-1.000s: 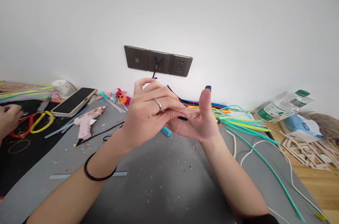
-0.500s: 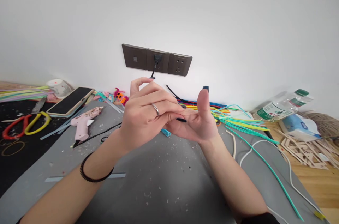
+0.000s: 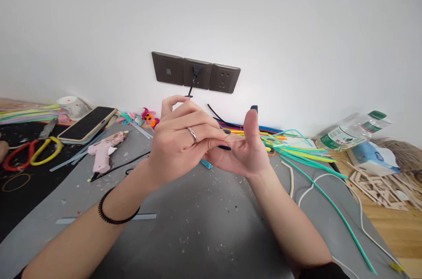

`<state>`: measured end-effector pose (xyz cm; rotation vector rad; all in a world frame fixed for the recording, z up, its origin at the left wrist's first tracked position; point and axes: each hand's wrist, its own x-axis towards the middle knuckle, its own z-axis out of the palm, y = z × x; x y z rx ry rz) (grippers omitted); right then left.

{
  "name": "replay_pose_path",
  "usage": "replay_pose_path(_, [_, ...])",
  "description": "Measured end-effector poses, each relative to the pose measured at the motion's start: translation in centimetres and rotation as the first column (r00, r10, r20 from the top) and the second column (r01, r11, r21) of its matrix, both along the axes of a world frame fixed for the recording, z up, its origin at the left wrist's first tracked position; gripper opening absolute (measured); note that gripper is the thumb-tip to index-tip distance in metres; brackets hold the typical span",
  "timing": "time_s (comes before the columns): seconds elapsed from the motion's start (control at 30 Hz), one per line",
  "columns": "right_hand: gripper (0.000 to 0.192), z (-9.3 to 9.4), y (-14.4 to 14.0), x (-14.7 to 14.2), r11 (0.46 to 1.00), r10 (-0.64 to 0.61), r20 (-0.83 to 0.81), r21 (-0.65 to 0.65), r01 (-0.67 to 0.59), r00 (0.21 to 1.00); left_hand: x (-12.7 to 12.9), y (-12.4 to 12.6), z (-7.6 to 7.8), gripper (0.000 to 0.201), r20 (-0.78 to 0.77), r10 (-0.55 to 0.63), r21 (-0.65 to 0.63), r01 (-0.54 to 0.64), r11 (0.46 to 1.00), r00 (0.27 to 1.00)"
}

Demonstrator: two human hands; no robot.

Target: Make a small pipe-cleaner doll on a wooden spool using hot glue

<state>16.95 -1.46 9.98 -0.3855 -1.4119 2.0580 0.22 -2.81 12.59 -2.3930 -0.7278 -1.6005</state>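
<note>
Smooth with a soft shine: grey mat (image 3: 204,226). On the mat, smooth pink plastic on the glue gun (image 3: 100,156) and a thin plastic-looking strip (image 3: 147,216). Above the mat, shiny metal in the ring (image 3: 192,135) on the left hand (image 3: 180,140). Left of the mat, hard-looking plastic handles and metal blades on the scissors (image 3: 40,149), with glossy black on the phone (image 3: 87,123). Right of the mat, clear, shiny plastic in the bottle (image 3: 352,134), rough, stringy yarn (image 3: 398,153), bare wooden sticks (image 3: 376,189) and smooth wood in the table (image 3: 392,230). Behind the mat, matt white on the wall (image 3: 296,50).
</note>
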Motion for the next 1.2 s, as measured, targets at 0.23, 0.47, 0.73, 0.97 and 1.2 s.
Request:
replay_pose_path(0.23, [0.123, 1.3, -0.4, 0.1, 1.0, -0.006, 0.03, 0.002, 0.006, 1.0, 0.1, 0.4, -0.4, 0.01, -0.039, 0.016, -0.05, -0.018, 0.999, 0.999])
replay_pose_path(0.47, [0.123, 1.8, -0.5, 0.5, 0.999, 0.023, 0.005, 0.028, -0.024, 1.0, 0.2, 0.2, -0.8, 0.047, 0.003, 0.026, -0.123, -0.025, 0.992, 1.0])
replay_pose_path(0.73, [0.124, 1.5, -0.5, 0.1, 1.0, 0.025, -0.019, 0.009, -0.025, 1.0, 0.2, 0.5, -0.7, 0.017, 0.012, -0.01, -0.028, 0.011, 1.0, 1.0])
replay_pose_path(0.97, [0.121, 1.2, -0.5, -0.2, 1.0, 0.021, 0.007, -0.006, -0.021, 1.0, 0.3, 0.2, -0.5, 0.007, 0.021, -0.008, -0.039, 0.008, 0.999, 1.0])
replay_pose_path(1.2, [0.111, 1.0, -0.6, -0.2, 0.997, 0.025, 0.05, 0.069, -0.029, 0.998, 0.3, 0.3, -0.2, 0.015, 0.033, -0.049, 0.0, 0.049, 0.999, 0.998])
